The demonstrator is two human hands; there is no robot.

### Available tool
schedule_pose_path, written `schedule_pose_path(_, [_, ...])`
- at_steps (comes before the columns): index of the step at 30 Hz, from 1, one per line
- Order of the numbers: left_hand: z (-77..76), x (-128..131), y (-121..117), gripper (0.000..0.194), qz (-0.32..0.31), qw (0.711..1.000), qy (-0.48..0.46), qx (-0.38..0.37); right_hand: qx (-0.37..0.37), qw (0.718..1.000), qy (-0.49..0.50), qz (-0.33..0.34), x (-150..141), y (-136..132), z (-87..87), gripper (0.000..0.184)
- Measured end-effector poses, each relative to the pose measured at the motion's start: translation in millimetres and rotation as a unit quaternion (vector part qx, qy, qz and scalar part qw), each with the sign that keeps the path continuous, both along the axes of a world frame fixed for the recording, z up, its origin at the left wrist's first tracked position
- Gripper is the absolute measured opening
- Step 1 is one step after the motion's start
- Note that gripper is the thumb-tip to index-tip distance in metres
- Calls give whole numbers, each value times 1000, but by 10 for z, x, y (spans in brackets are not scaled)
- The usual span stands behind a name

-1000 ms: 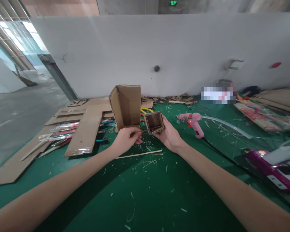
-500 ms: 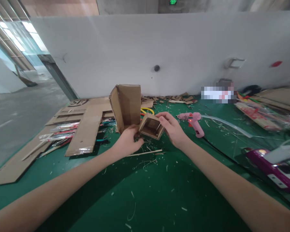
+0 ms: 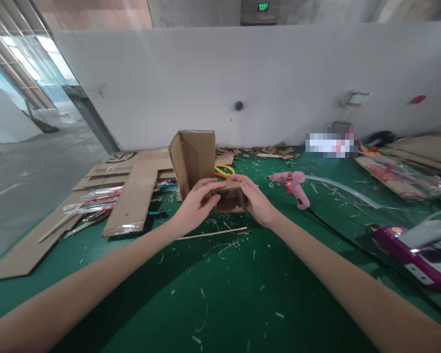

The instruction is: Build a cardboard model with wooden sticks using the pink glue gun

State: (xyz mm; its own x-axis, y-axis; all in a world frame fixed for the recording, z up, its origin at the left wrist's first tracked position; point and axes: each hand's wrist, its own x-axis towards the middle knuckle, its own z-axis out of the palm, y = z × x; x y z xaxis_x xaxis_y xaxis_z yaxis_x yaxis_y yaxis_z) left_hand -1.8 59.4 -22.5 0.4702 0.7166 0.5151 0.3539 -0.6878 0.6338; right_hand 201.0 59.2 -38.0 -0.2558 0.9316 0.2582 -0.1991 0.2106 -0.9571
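Between my hands is a small open-ended cardboard box (image 3: 229, 202), its hollow end facing me. My left hand (image 3: 196, 201) grips its left side, fingers over the top edge. Around the right side and top corner, my right hand (image 3: 256, 200) is closed, with some fingertips hidden behind the box. Just behind my left hand stands a taller folded cardboard piece (image 3: 197, 159), with upright panels meeting at a corner. A thin wooden strip (image 3: 213, 233) lies on the green table in front of the box.
At right are a pink glue gun (image 3: 294, 184) with its cord and a purple power strip (image 3: 411, 260). Flat cardboard (image 3: 128, 206) and wrapped tools (image 3: 95, 206) lie at left. Cardboard scraps (image 3: 275, 151) line the white wall (image 3: 161, 83). Yellow tubing (image 3: 225, 169) sits behind the box.
The small box has turned from tilted to roughly level and square to me. My left hand has moved up onto its left side and top; my right hand has shifted slightly lower along its right side.
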Motion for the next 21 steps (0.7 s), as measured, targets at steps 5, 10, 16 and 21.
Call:
schedule_pose_path(5, [36, -4, -24, 32, 12, 999, 16, 27, -53, 997, 58, 10, -101, -79, 73, 31])
schedule_pose_path(10, [110, 5, -51, 31, 6, 998, 28, 63, -52, 993, 109, -10, -195, -53, 80, 34])
schedule_pose_path(16, [154, 30, -70, 30, -20, 995, 44, 82, -64, 985, 154, -45, -236, -67, 73, 39])
schedule_pose_path(21, [157, 40, -68, 28, -25, 996, 41, 79, -67, 986, 148, -48, -245, -86, 81, 39])
